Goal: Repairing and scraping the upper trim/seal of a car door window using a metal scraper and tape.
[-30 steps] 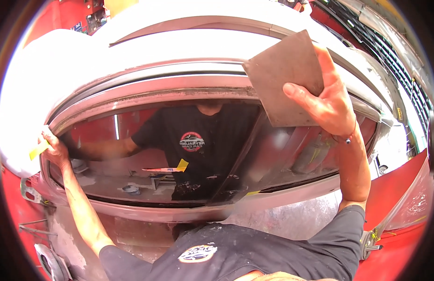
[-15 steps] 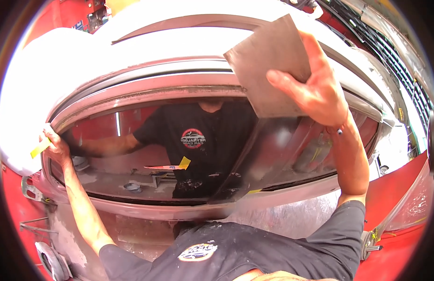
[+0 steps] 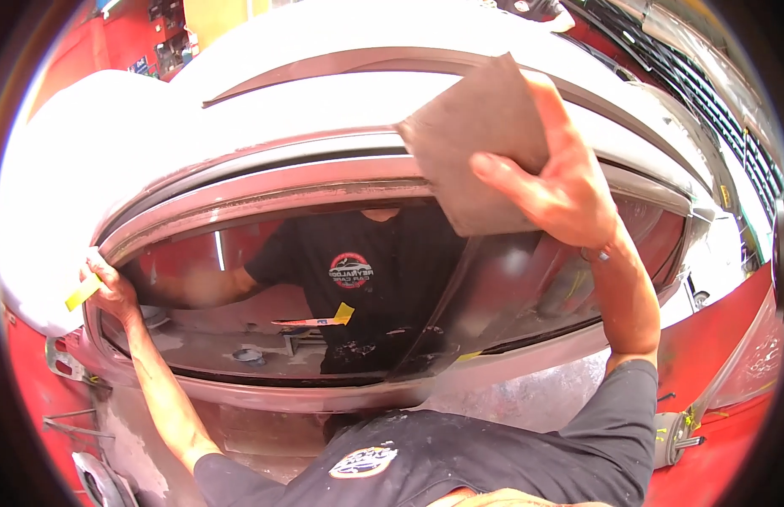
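My right hand [image 3: 565, 186] holds up a flat grey sheet [image 3: 472, 156] that looks like sandpaper, thumb on the near face and fingers behind. From my viewpoint the sheet covers part of the upper window edge; whether it touches the car is unclear. At the far left, my left hand [image 3: 113, 291] is curled around the corner of the car's window frame [image 3: 240, 188]. Beside its fingers is a strip of yellow tape [image 3: 83, 293], perhaps between them. The dark window glass [image 3: 240, 338] reflects my shirt and arm. A small label with yellow tape [image 3: 345, 314] is on it.
The pale car roof [image 3: 316, 101], brightly lit, curves away beyond the window, with a dark trim strip. Below lies a patchy, dull door panel [image 3: 519, 384]. A red floor or wall [image 3: 713, 338] and a clear plastic sheet [image 3: 743, 372] are at right. Another person's arm [image 3: 561, 21] shows at the top.
The view has shifted, so the car and both hands sit lower in it. My right hand and the grey sheet have moved slightly left. My left hand stays at the frame corner.
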`<state>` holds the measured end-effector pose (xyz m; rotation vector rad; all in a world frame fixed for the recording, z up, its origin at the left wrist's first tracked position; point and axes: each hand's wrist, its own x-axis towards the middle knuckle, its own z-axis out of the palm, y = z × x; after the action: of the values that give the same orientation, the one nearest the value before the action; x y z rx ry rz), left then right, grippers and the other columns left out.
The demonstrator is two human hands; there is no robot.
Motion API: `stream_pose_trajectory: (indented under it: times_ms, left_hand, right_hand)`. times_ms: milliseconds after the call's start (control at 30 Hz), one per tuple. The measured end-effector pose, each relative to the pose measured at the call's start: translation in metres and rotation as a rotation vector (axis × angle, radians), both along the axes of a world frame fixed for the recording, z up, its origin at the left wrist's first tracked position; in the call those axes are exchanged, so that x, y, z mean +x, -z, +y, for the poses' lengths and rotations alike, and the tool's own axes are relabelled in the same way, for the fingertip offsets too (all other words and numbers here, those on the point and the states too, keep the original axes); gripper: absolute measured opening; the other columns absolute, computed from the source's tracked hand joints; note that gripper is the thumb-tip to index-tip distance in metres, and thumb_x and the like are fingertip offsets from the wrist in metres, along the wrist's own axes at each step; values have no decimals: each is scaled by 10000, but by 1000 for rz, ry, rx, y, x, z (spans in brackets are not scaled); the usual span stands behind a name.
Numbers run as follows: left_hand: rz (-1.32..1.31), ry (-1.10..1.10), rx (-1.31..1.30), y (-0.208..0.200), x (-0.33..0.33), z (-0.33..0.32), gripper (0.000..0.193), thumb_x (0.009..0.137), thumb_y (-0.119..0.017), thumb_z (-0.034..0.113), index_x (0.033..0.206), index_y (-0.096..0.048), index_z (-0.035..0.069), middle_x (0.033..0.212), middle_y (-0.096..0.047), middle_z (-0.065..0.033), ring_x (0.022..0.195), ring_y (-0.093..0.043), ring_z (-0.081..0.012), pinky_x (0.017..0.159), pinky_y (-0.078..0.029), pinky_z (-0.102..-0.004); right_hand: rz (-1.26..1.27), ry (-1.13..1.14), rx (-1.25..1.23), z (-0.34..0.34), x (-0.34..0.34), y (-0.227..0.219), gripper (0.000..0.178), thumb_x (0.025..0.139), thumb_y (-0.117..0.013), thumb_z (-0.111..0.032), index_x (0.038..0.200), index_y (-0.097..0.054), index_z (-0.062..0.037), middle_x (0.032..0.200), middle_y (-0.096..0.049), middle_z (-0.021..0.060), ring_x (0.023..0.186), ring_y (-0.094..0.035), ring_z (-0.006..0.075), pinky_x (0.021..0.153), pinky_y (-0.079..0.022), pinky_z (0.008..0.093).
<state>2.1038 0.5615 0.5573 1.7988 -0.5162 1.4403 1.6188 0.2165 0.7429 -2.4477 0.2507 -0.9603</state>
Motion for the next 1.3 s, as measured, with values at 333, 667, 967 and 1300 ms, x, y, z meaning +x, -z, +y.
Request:
stream_pose_trajectory:
  times_ms: [333,667,967,1300]
  left_hand:
    - [55,20,-24,2,0,-1,341,996,-447,241,1057,-630,-40,967,-630,-247,893,-595,-419,778,-451,-483]
    - [-39,-6,-8,1,3,-3,351,999,-452,234,1048,-613,-74,972,-624,-262,908,-590,-424,796,-444,-492]
    - [-18,7,-18,-2,-4,-8,334,998,-451,231,1042,-611,-59,936,-615,-253,880,-584,-419,779,-441,-489]
    - [-86,-10,41,0,4,0,337,998,-447,232,1029,-608,-63,930,-614,-256,861,-585,-412,762,-442,-481]
  right_hand:
    - [72,18,27,7,6,-10,586,860,-711,-70,1369,-421,-77,1153,-608,72,1054,-550,138,938,-446,306]
    - [57,25,-73,11,11,-11,628,854,-726,-90,1398,-411,-66,1180,-611,83,1066,-572,161,964,-446,320]
    - [50,50,-128,18,11,-10,582,860,-705,-84,1368,-423,-56,1181,-611,83,1057,-568,165,951,-445,308]
    - [91,107,-150,20,18,-7,593,854,-715,-90,1372,-431,-32,1157,-621,104,1082,-576,175,967,-444,325]
